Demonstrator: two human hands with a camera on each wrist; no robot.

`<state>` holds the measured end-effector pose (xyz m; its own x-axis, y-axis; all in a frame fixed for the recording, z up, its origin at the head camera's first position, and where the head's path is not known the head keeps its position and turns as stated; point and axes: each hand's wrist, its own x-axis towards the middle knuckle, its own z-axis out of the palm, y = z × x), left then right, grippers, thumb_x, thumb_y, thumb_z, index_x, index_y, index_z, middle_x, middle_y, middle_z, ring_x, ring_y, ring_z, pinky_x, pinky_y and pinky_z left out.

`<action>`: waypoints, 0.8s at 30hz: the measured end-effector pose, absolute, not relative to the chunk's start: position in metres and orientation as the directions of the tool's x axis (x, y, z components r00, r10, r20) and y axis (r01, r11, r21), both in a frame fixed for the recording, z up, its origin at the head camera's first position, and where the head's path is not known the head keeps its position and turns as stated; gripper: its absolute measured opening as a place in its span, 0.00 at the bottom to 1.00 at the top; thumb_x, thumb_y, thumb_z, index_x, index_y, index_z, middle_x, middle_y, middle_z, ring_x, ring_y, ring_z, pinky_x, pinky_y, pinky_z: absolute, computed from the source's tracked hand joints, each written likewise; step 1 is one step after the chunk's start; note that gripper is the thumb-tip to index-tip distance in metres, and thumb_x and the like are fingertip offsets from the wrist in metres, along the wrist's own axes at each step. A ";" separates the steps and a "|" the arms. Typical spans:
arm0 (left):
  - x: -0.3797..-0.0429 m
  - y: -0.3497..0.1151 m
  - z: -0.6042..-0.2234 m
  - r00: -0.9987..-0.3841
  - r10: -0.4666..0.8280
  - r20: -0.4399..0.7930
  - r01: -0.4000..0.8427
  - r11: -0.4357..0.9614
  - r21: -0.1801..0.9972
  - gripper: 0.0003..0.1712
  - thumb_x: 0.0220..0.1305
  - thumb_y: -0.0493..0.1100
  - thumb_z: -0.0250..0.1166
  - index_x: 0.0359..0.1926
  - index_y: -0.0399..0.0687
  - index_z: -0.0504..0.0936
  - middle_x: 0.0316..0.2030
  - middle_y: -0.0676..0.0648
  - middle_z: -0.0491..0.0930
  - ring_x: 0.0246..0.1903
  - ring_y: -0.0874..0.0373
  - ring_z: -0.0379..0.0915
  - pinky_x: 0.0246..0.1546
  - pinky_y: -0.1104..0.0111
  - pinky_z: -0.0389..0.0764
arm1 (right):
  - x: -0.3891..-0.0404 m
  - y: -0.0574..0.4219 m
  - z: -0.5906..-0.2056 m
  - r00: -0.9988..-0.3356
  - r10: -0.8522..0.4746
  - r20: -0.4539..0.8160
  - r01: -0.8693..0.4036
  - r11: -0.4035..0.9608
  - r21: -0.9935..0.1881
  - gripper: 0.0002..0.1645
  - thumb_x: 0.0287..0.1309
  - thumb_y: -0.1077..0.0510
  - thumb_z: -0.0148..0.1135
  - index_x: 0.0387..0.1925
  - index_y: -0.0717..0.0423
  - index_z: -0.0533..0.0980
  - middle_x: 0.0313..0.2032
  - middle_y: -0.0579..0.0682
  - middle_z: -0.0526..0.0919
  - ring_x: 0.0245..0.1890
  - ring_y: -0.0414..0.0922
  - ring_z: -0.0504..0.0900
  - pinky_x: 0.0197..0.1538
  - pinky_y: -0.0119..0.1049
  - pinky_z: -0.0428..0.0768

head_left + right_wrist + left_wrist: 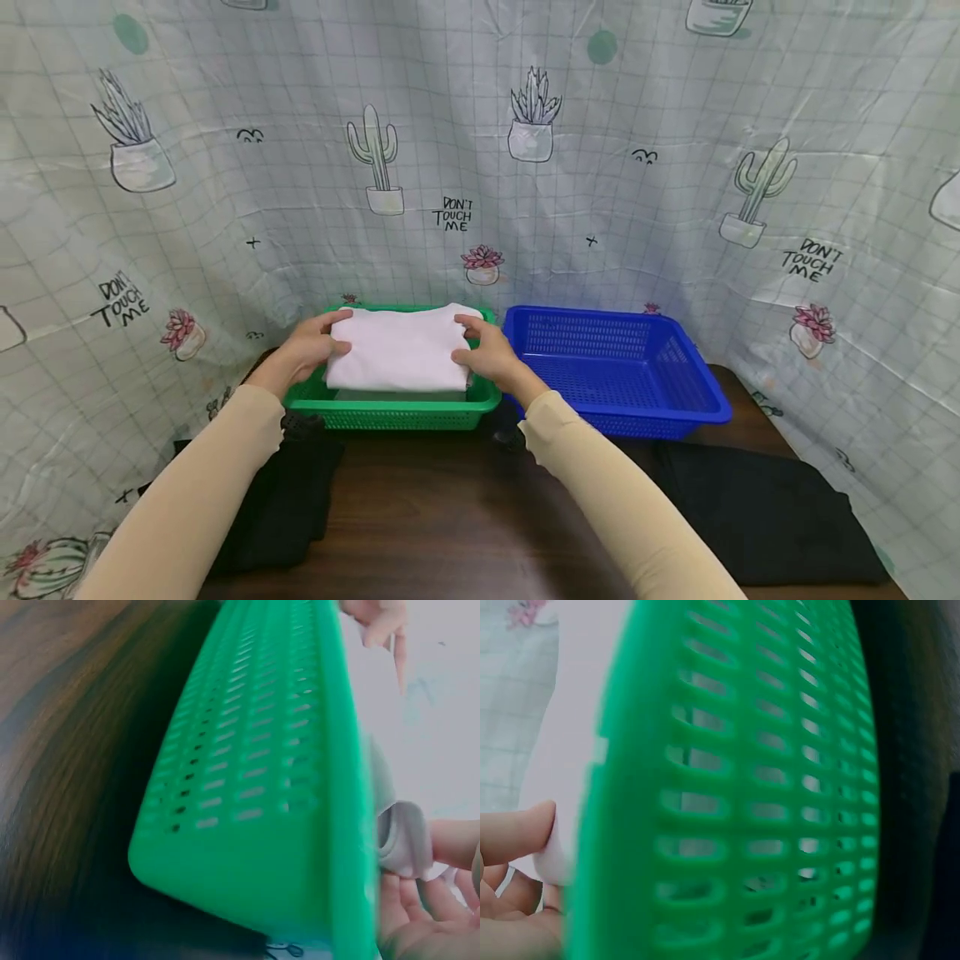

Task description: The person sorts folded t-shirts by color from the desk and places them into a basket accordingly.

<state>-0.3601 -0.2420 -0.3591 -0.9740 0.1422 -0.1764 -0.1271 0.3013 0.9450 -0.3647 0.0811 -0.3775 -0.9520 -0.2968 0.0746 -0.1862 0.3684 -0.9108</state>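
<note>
A folded white cloth (399, 350) lies across the inside of the green plastic basket (390, 407), between both hands. My left hand (309, 348) pinches its left end, thumb at the near side, as the left wrist view also shows with the thumb and fingers (517, 825) on the white fabric. Gripping the right end is my right hand (491, 352); in the right wrist view its thumb and fingers (431, 900) close round a rolled fold. Below the cloth's near edge, a strip of greyish fabric (401, 396) shows inside the basket.
To the right of the green basket stands a blue plastic basket (607, 423). Folded black cloths lie on the dark wooden table (435, 508): one black cloth (296, 500) at the left, another black cloth (772, 517) at the right. A printed curtain (450, 150) hangs behind and at both sides.
</note>
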 end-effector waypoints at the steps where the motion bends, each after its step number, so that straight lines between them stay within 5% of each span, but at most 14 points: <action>1: -0.361 -0.243 -0.362 -0.973 0.131 -0.189 -0.140 0.311 0.940 0.46 0.79 0.27 0.55 0.87 0.53 0.46 0.84 0.35 0.45 0.78 0.36 0.54 0.71 0.48 0.72 | -0.365 0.077 -0.380 -0.953 -0.294 0.071 -0.187 0.385 -0.904 0.42 0.68 0.68 0.67 0.80 0.50 0.67 0.70 0.65 0.73 0.71 0.58 0.71 0.61 0.48 0.81; 8: -0.365 -0.247 -0.374 -0.975 0.090 -0.202 -0.156 0.371 0.916 0.45 0.79 0.29 0.56 0.87 0.54 0.48 0.85 0.36 0.39 0.81 0.34 0.46 0.76 0.44 0.62 | -0.370 0.060 -0.391 -0.958 -0.282 0.047 -0.177 0.455 -0.873 0.42 0.69 0.70 0.63 0.81 0.52 0.65 0.71 0.65 0.71 0.66 0.59 0.74 0.44 0.39 0.76; 9: -0.366 -0.247 -0.376 -0.977 0.085 -0.195 -0.147 0.392 0.908 0.45 0.79 0.29 0.57 0.87 0.54 0.49 0.85 0.35 0.40 0.76 0.32 0.57 0.73 0.46 0.69 | -0.370 0.058 -0.393 -0.960 -0.276 0.041 -0.168 0.456 -0.874 0.42 0.69 0.71 0.62 0.81 0.52 0.64 0.71 0.65 0.70 0.66 0.59 0.74 0.44 0.39 0.75; 15: -0.370 -0.246 -0.386 -0.983 0.102 -0.155 -0.089 0.472 0.877 0.43 0.79 0.31 0.57 0.86 0.51 0.51 0.84 0.32 0.37 0.66 0.28 0.63 0.58 0.47 0.75 | -0.373 0.048 -0.406 -0.970 -0.241 0.008 -0.125 0.474 -0.872 0.43 0.67 0.73 0.61 0.80 0.54 0.65 0.71 0.66 0.71 0.67 0.60 0.73 0.44 0.39 0.75; 16: -0.369 -0.246 -0.388 -0.981 0.116 -0.157 -0.085 0.470 0.879 0.43 0.79 0.31 0.57 0.86 0.50 0.50 0.84 0.33 0.36 0.75 0.29 0.54 0.66 0.44 0.71 | -0.373 0.046 -0.409 -0.970 -0.241 -0.003 -0.118 0.483 -0.868 0.43 0.66 0.73 0.61 0.80 0.54 0.66 0.71 0.66 0.71 0.67 0.60 0.73 0.43 0.39 0.75; 21: -0.369 -0.246 -0.398 -0.972 0.162 -0.167 -0.076 0.455 0.887 0.42 0.79 0.29 0.56 0.86 0.46 0.51 0.85 0.34 0.34 0.81 0.30 0.41 0.75 0.37 0.60 | -0.374 0.041 -0.417 -0.972 -0.230 -0.042 -0.086 0.522 -0.849 0.43 0.64 0.73 0.61 0.79 0.54 0.67 0.72 0.67 0.72 0.69 0.61 0.73 0.40 0.41 0.75; 24: -0.370 -0.245 -0.401 -0.972 0.167 -0.168 -0.075 0.458 0.886 0.40 0.79 0.29 0.57 0.85 0.44 0.52 0.85 0.33 0.36 0.82 0.31 0.40 0.76 0.38 0.57 | -0.376 0.039 -0.418 -0.974 -0.214 -0.071 -0.060 0.550 -0.833 0.41 0.66 0.71 0.64 0.79 0.52 0.68 0.74 0.65 0.70 0.74 0.61 0.70 0.54 0.46 0.81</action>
<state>-0.3704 -0.2448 -0.4012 -0.9715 0.1667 -0.1684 -0.0749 0.4582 0.8857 -0.3760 0.0391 -0.4179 -0.9742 -0.2143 -0.0714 -0.0601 0.5503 -0.8328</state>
